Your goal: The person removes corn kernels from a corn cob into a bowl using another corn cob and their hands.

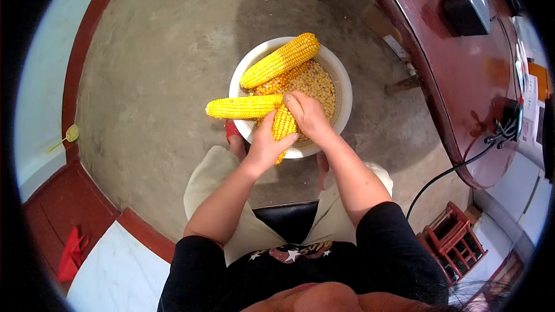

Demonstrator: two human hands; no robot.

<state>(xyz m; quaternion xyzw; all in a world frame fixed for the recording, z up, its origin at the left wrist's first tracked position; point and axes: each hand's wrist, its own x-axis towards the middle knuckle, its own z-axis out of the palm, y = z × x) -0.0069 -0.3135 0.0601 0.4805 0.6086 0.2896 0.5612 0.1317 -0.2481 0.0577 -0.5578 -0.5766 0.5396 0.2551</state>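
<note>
Both of my hands are on one yellow corn cob (284,122), tilted over the near part of a white round basket (346,86). My left hand (266,145) is wrapped round its lower part. At its upper end my right hand (306,115) is closed with the thumb pressed on the kernels. Another cob (243,107) lies level, its left end sticking out past the basket's rim. A large cob (280,60) rests across the back of the basket. Loose kernels (318,84) lie inside, with a partly hidden cob (283,81) among them.
A dark red table (428,63) curves along the right, bearing a black box (467,0) and cables (503,130). A small wooden chair (454,242) stands at the lower right. A yellow fly swatter (71,133) is at the left wall. Red cloth (71,254) lies lower left.
</note>
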